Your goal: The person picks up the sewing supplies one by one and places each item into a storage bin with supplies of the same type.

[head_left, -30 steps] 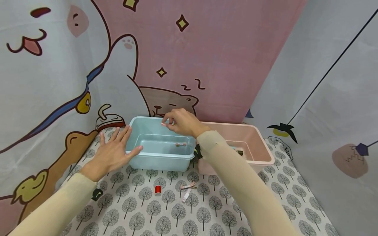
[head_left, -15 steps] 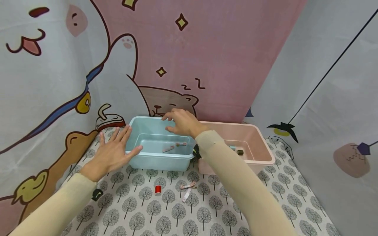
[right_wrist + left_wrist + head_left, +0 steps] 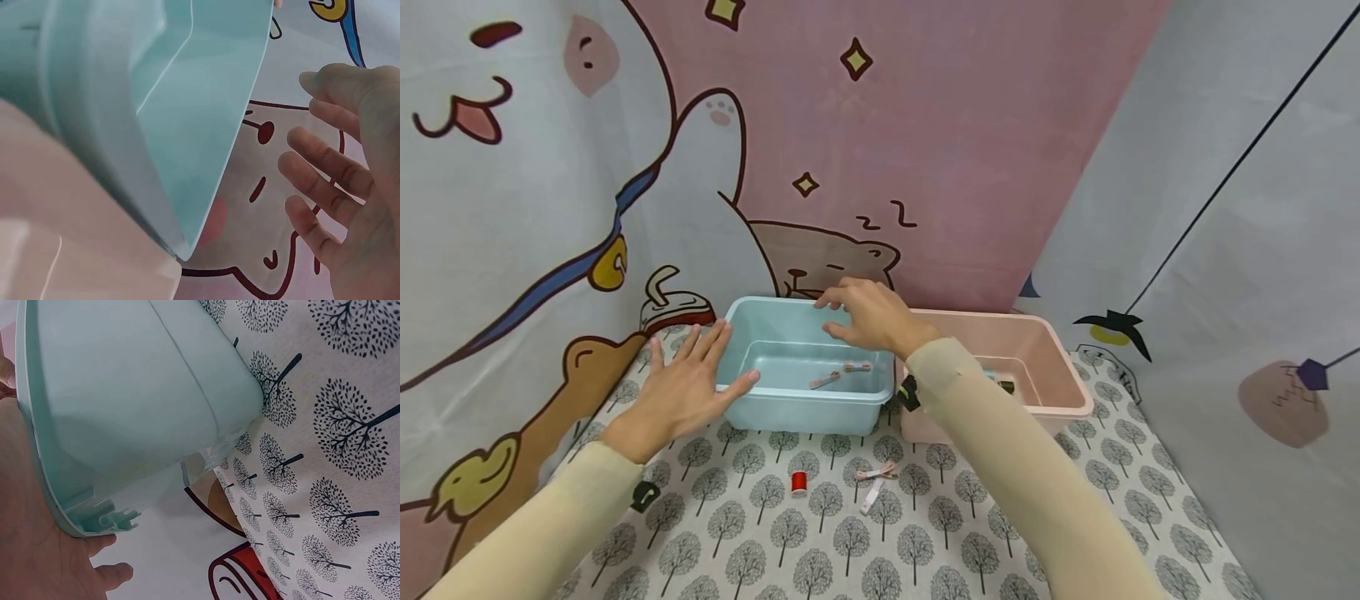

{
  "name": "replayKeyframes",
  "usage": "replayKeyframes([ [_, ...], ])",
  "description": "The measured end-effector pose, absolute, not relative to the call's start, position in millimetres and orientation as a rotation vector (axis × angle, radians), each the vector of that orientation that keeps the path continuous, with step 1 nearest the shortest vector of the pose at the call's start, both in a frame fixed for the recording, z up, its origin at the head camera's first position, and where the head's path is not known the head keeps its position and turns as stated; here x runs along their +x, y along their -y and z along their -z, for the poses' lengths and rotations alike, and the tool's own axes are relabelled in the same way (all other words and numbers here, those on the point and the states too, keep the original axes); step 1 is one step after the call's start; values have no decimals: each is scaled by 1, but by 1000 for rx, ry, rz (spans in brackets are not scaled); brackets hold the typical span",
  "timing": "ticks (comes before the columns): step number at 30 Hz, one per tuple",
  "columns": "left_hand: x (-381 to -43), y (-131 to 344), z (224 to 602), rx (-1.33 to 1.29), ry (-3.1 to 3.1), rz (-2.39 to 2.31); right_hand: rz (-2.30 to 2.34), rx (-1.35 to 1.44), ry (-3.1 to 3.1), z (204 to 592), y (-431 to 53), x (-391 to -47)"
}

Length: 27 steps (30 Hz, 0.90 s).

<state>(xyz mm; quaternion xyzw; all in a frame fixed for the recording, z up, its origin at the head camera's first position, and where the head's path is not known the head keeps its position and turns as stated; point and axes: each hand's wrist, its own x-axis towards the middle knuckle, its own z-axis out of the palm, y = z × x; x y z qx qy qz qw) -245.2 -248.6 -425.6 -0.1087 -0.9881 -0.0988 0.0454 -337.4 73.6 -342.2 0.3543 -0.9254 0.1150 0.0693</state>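
Observation:
My left hand (image 3: 673, 400) lies with spread fingers on the left rim of the light blue bin (image 3: 808, 414). In the left wrist view, that rim (image 3: 37, 444) runs against the palm. My right hand (image 3: 872, 317) hovers over the blue bin's back right part, its fingers loosely bent and nothing between them. In the right wrist view the right hand (image 3: 340, 162) is apart from the bin wall (image 3: 206, 94). Two small, slim pinkish pieces lie on the bin floor, one slanted piece (image 3: 825, 381) and one level piece (image 3: 857, 367); their kind is too small to tell.
A pink bin (image 3: 1060, 367) stands right beside the blue one, holding a dark spool-like piece (image 3: 1007, 387) and a light blue piece (image 3: 990, 375). In front lie a red thread spool (image 3: 799, 483), a pink looped piece (image 3: 877, 472) and a white strip (image 3: 871, 497) on the tree-print cloth (image 3: 790, 567).
The right hand has let go of a small pinkish piece, which now lies slanted on the blue bin's floor. Its fingers have spread apart. The left hand stays on the rim.

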Motion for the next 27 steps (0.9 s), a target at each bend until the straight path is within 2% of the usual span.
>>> replayKeyframes([
  [27, -244, 251, 426, -338, 3014, 284, -451, 1059, 2619, 342, -134, -291],
])
